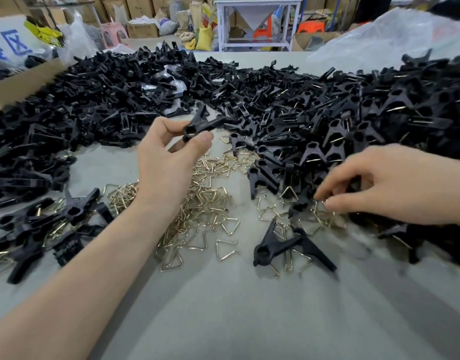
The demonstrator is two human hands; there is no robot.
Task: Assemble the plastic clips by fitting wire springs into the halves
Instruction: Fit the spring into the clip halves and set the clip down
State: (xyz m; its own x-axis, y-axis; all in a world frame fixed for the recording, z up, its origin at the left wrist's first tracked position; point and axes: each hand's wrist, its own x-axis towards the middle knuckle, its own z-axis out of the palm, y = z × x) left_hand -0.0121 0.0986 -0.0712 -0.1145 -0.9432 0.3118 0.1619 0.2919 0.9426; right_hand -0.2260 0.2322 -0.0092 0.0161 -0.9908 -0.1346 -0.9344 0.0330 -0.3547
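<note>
A person's left hand is raised above a grey bench, thumb and curled fingers pinching a black clip by its round hinge end, the clip's two legs pointing away toward the far piles. The right hand reaches down at the right, its thumb and forefinger drawn close together over the brass-coloured wire springs scattered across the middle of the bench; blur hides whether it actually holds one. Another splayed clip lies among the springs just below that hand. Loose black halves are heaped across the back left, and clips with wire showing are heaped at the right. A cardboard box stands at the left edge and a clear plastic bag at the far right.
</note>
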